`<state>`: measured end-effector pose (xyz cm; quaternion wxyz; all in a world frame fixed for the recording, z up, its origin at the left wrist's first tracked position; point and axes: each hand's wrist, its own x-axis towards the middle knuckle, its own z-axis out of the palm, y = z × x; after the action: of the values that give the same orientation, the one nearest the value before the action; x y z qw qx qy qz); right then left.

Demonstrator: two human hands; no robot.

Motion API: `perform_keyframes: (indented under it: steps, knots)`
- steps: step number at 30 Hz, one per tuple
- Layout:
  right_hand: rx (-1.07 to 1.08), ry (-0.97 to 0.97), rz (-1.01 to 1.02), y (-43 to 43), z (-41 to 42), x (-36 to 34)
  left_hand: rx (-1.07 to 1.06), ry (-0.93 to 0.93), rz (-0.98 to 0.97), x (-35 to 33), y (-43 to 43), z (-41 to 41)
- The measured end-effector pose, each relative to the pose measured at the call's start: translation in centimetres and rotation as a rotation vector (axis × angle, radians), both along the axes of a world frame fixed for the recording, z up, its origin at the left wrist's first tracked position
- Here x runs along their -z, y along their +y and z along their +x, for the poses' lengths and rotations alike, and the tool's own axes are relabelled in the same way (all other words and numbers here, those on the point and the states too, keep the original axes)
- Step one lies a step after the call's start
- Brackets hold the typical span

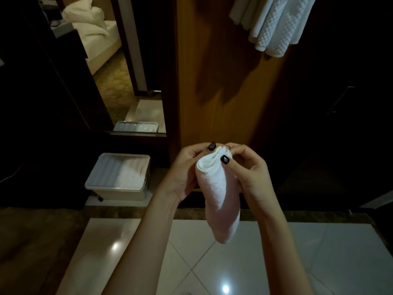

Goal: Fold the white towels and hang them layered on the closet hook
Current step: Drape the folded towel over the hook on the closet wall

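Left hand (185, 167) and right hand (248, 167) pinch the folded towel (219, 188); I'd square its layers before lifting to the hung towels (272, 24), 1 o'clock.

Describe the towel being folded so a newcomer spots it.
Find the wooden panel at centre; below it the left hand and right hand meet. Both pinch a small folded towel. Unlike the hanging towels top right, it is hand-held.

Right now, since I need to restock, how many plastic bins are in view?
2: one bin on the floor left of the held towel; a second bin farther back, possibly just a mirror reflection.
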<state>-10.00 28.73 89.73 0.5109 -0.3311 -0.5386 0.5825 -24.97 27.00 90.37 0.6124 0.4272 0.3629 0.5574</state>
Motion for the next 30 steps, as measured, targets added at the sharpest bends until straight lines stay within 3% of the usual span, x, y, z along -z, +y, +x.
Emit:
perform_keyframes:
  steps: [6,9,12,16,20,24,30]
  knots:
    - [0.141,-0.245,0.054,0.0,0.5,0.2,-0.002,0.173,0.1,-0.6,-0.5,-1.6]
    - [0.237,-0.269,0.109,0.0,0.4,0.2,0.001,0.303,0.177,-0.5,-0.3,-1.3]
    - [0.308,-0.249,0.134,0.1,-0.2,0.1,-0.126,0.327,0.18,0.7,-0.3,-0.2]
    - [0.272,-0.25,0.155,0.2,0.2,0.3,-0.275,0.392,0.235,1.3,0.5,0.3]
    - [0.286,-0.289,0.213,0.4,1.4,0.5,-0.277,0.409,0.289,1.0,1.8,1.2]
    - [0.318,-0.314,0.195,0.7,2.4,1.1,-0.266,0.307,0.312,-0.5,4.3,1.3]
    - [0.278,-0.578,0.187,2.4,3.4,0.6,-0.17,0.123,0.311,-5.3,9.2,-0.6]
